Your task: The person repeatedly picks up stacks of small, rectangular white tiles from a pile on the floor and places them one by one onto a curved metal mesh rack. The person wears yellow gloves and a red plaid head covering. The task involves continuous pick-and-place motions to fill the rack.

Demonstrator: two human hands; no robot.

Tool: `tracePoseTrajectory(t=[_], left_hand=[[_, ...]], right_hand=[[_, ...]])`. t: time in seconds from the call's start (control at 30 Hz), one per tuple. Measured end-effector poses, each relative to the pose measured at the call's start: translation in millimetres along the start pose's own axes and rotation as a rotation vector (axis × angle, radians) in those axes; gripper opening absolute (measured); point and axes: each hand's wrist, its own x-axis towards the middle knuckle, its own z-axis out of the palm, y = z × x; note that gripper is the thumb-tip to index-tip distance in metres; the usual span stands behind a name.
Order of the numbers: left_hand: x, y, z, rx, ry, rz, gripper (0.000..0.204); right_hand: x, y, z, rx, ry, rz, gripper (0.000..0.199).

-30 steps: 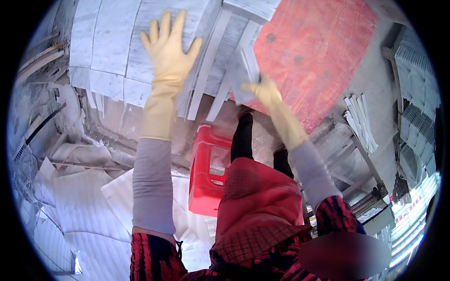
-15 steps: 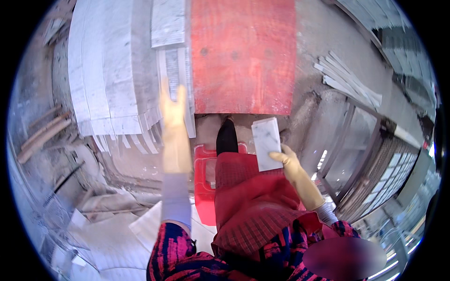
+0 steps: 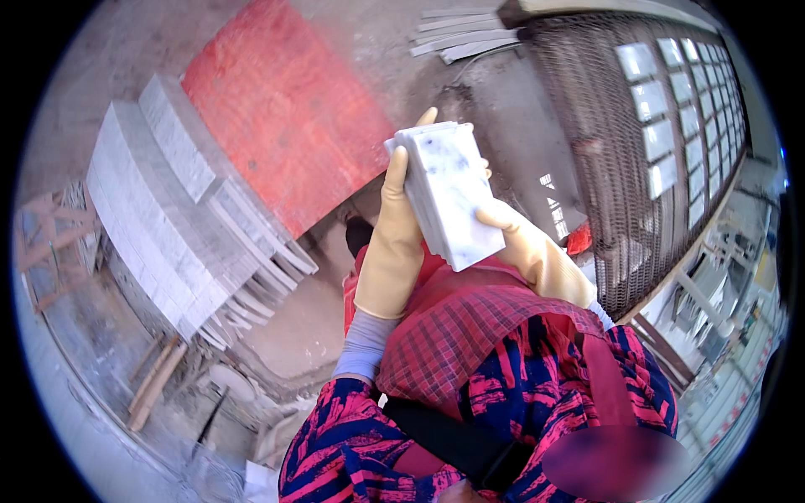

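1. Your left hand [image 3: 401, 230] has come off the grey slabs [image 3: 151, 222] and joined your right hand [image 3: 524, 243] on the stack of white marbled tiles [image 3: 457, 193], which the right held alone half a second ago.
2. Both hands are now grasping that stack, held tilted in front of your red apron [image 3: 482, 323]. Your left grip takes its left side with the thumb along the edge; your right thumb presses the near right corner. Some fingers are hidden beneath it.
3. That leaves neither hand free; the load looks shared and steadier for it.
4. Your view has also swung round: the mesh rack [image 3: 591, 159], bearing rows of pale squares [image 3: 656, 138], now fills much of the right side.
5. The red board [image 3: 285, 117] lies just past your left fingers, the slabs beyond its left edge.
6. Pale strips [image 3: 465, 33] lie on the floor ahead. Bare floor shows between stack and rack, with a small red object [image 3: 579, 239] near the rack's edge.
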Motion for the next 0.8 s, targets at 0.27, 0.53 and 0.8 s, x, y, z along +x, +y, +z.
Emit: tracePoseTrajectory(t=[0.27, 0.53, 0.8], left_hand=[[49, -80, 86, 0.304, 0.162, -0.073, 0.079], [74, -120, 115, 0.370, 0.004, -0.282, 0.084], [72, -132, 130, 0.325, -0.236, -0.346, 0.089]], right_hand=[[-108, -69, -68, -0.796, 0.465, -0.230, 0.071], [-135, -52, -88, -0.579, 0.637, -0.640, 0.059], [-148, -53, -107, 0.036, 0.445, -0.719, 0.031]])
